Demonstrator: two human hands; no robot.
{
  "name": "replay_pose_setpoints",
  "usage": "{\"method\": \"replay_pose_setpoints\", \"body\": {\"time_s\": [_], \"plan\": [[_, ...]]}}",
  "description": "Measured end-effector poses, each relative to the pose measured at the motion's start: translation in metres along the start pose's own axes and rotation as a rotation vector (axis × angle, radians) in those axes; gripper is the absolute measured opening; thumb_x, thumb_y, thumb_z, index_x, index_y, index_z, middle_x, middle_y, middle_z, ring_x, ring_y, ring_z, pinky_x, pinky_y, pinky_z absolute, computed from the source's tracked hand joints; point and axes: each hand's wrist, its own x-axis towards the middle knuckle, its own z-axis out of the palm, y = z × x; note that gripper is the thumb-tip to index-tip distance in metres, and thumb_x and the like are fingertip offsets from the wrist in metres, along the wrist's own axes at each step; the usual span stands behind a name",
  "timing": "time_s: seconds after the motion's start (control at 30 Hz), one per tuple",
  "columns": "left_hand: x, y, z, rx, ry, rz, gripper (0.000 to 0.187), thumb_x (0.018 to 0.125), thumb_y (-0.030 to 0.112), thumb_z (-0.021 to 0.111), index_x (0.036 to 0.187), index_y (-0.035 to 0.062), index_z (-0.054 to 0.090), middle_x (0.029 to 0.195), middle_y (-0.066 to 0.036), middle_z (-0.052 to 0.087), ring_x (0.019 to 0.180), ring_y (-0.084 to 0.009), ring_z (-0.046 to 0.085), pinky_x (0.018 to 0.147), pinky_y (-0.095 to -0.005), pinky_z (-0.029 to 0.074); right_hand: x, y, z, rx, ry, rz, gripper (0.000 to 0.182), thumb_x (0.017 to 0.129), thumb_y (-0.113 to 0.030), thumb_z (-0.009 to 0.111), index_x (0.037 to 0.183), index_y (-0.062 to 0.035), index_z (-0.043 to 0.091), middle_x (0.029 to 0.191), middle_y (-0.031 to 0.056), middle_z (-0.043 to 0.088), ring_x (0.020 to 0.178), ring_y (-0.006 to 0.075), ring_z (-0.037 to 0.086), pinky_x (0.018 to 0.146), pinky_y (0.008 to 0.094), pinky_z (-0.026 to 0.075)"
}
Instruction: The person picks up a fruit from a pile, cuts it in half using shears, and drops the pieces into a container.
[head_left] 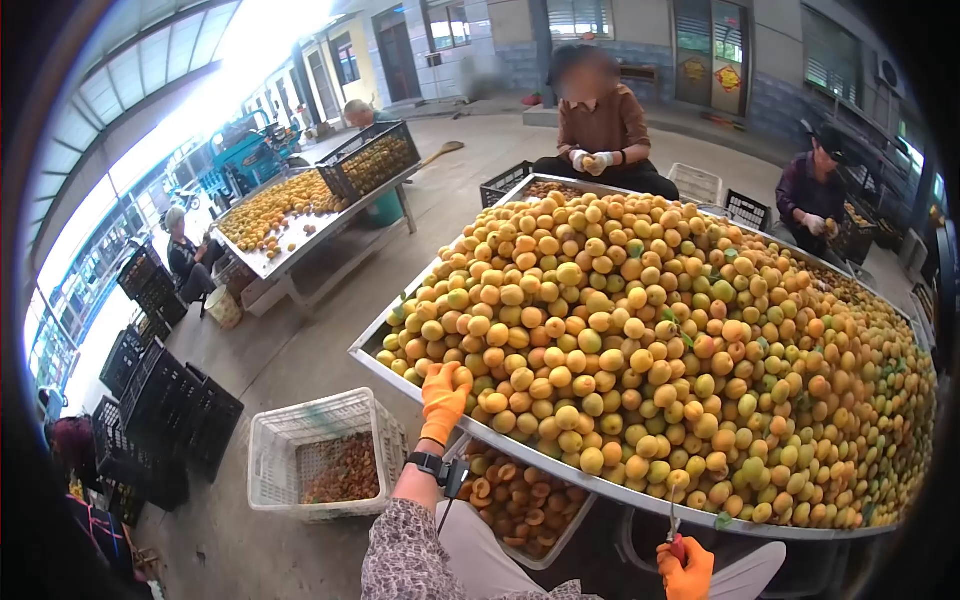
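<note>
My left hand [445, 403], in an orange glove, is at the near left rim of a big metal-edged tray [560, 467] heaped with apricots [600, 330]. Its fingers are closed around an apricot [462, 379] at the edge of the heap. Low in the view, my right hand [687, 572], also gloved in orange, is wrapped round the red handle of a small knife [675, 520]. The slim metal blade points up toward the tray's near rim. Below that rim, a crate [545, 563] by my knees holds halved apricots [515, 500].
A white crate [285, 425] with brown pits stands on the floor at left. Black crates [165, 410] are stacked farther left. Behind are another fruit table [300, 257] and a black crate [370, 160] on it. Co-workers [605, 125] sit around the tables.
</note>
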Motion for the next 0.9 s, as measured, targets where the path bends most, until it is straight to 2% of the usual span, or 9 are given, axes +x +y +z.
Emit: {"method": "replay_pose_setpoints", "body": {"time_s": [0.17,0.27,0.4,0.47,0.6,0.63,0.73,0.87,0.9], "plan": [[0.012,0.040,-0.011,0.174,0.072,-0.096,0.052,0.067,0.018,0.079,0.114,0.0104,0.058,0.113,-0.015,0.056,0.106,-0.0356,0.054,0.088,-0.0441,0.047,0.000,-0.008,0.000,0.045,-0.003,0.007,0.012,0.086,-0.006,0.062,0.095,0.0017,0.064,0.072,-0.0009,0.060,0.067,0.0056,0.052,0.061,0.0217,0.044],[0.031,0.062,-0.003,0.205,0.191,0.074,0.047,0.069,0.016,0.076,0.111,0.0095,0.058,0.113,-0.015,0.056,0.108,-0.0354,0.053,0.089,-0.0449,0.046,0.004,-0.001,0.001,0.072,-0.001,0.014,0.012,0.086,-0.005,0.061,0.095,0.0019,0.064,0.073,0.0002,0.062,0.068,0.0061,0.054,0.063,0.0218,0.045],[0.059,0.093,0.025,-0.075,0.123,0.195,0.037,0.077,0.010,0.069,0.113,0.0098,0.061,0.111,-0.014,0.060,0.106,-0.0352,0.057,0.090,-0.0436,0.046,0.009,0.002,-0.003,0.045,-0.023,0.015,0.012,0.086,-0.005,0.061,0.095,0.0020,0.064,0.073,0.0006,0.062,0.068,0.0067,0.054,0.063,0.0222,0.045],[0.076,0.111,0.039,-0.023,0.043,0.268,0.036,0.078,0.012,0.068,0.114,0.0096,0.061,0.111,-0.016,0.061,0.104,-0.0363,0.058,0.088,-0.0444,0.047,0.012,0.003,-0.010,0.007,-0.007,0.026,0.011,0.086,-0.005,0.061,0.094,0.0019,0.064,0.073,0.0004,0.061,0.067,0.0068,0.053,0.062,0.0222,0.045],[0.106,0.146,0.079,0.013,0.048,0.296,0.047,0.078,0.015,0.071,0.123,0.0120,0.056,0.117,-0.015,0.060,0.107,-0.0371,0.057,0.091,-0.0456,0.046,0.013,0.000,-0.034,-0.090,0.085,0.088,0.011,0.085,-0.005,0.061,0.094,0.0021,0.063,0.071,-0.0009,0.059,0.066,0.0069,0.052,0.061,0.0224,0.044],[0.115,0.154,0.089,0.038,0.085,0.315,0.051,0.077,0.017,0.072,0.124,0.0120,0.054,0.120,-0.015,0.059,0.107,-0.0365,0.057,0.091,-0.0453,0.046,0.011,0.007,-0.037,0.068,0.147,0.110,0.013,0.087,-0.006,0.060,0.096,0.0016,0.062,0.072,-0.0016,0.059,0.063,0.0062,0.050,0.059,0.0219,0.043],[0.142,0.181,0.108,0.082,0.056,0.507,0.058,0.077,0.018,0.072,0.131,0.0137,0.051,0.127,-0.016,0.057,0.114,-0.0349,0.054,0.097,-0.0438,0.044,0.006,0.028,-0.060,0.034,0.201,0.137,0.014,0.088,-0.006,0.058,0.099,0.0008,0.062,0.075,-0.0014,0.060,0.062,0.0055,0.049,0.056,0.0212,0.040],[0.162,0.208,0.134,0.365,-0.249,0.438,0.062,0.080,0.021,0.070,0.137,0.0193,0.045,0.130,-0.011,0.054,0.115,-0.0342,0.054,0.095,-0.0444,0.043,0.003,0.026,-0.073,0.088,0.265,0.195,0.014,0.090,-0.006,0.056,0.101,0.0005,0.062,0.079,-0.0007,0.061,0.061,0.0048,0.047,0.052,0.0201,0.037],[0.162,0.214,0.136,0.393,-0.318,0.357,0.060,0.080,0.020,0.071,0.135,0.0149,0.048,0.123,-0.015,0.056,0.113,-0.0346,0.054,0.096,-0.0447,0.043,0.003,0.023,-0.074,0.091,0.281,0.198,0.014,0.090,-0.006,0.056,0.101,0.0005,0.062,0.079,-0.0007,0.061,0.061,0.0048,0.047,0.052,0.0201,0.037]]}}
